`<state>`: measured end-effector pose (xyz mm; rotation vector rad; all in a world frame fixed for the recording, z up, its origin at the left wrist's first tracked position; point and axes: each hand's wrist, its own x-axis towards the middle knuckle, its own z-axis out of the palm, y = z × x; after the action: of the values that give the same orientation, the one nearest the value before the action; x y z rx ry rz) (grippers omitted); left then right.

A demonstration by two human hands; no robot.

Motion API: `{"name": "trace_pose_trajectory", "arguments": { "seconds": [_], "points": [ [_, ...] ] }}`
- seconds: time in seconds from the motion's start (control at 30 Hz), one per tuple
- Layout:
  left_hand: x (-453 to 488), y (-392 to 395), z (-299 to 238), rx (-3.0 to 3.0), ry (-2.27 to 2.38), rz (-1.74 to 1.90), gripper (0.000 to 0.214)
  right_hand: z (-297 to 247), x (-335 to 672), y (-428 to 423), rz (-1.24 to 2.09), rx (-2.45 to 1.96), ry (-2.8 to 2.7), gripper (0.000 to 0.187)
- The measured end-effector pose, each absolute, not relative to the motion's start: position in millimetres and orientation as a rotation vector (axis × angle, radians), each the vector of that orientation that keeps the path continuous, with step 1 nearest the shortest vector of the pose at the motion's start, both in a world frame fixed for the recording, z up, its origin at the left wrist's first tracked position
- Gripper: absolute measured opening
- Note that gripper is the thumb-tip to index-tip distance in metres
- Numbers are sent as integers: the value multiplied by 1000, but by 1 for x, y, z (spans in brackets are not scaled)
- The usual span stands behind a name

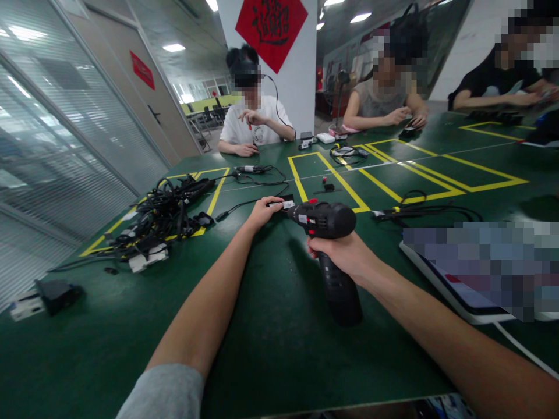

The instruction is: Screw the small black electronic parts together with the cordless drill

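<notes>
My right hand (338, 251) is wrapped round the handle of a black cordless drill (334, 220). The drill lies level, its chuck pointing left, and its battery end hangs toward me. Just left of the chuck, my left hand (262, 213) grips a small black box with a white label (287, 204) and holds it down on the green table (271, 326). The chuck's tip is close to the box's near edge; whether a bit touches it I cannot tell. A thin black cable (239, 205) lies beside my left hand.
A tangled heap of black cables (163, 209) lies at left, a dark adapter (59, 295) nearer me. At right are a tablet (458, 279) and more cables (428, 210). Yellow tape outlines (345, 180) mark the table. Several people sit across it, including a person in white (273, 110).
</notes>
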<state>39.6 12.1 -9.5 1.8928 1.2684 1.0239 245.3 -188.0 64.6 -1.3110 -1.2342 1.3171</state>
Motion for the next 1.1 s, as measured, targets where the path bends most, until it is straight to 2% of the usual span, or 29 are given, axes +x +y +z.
{"name": "trace_pose_trajectory", "arguments": {
  "seconds": [0.27,1.1],
  "points": [
    [38,16,-12,1894,1260,1018,34,69,245,-190,1309,-1324,-1249,13],
    [40,12,-10,1872,1242,1043,35,63,245,-188,1306,-1282,-1225,6]
  ]
}}
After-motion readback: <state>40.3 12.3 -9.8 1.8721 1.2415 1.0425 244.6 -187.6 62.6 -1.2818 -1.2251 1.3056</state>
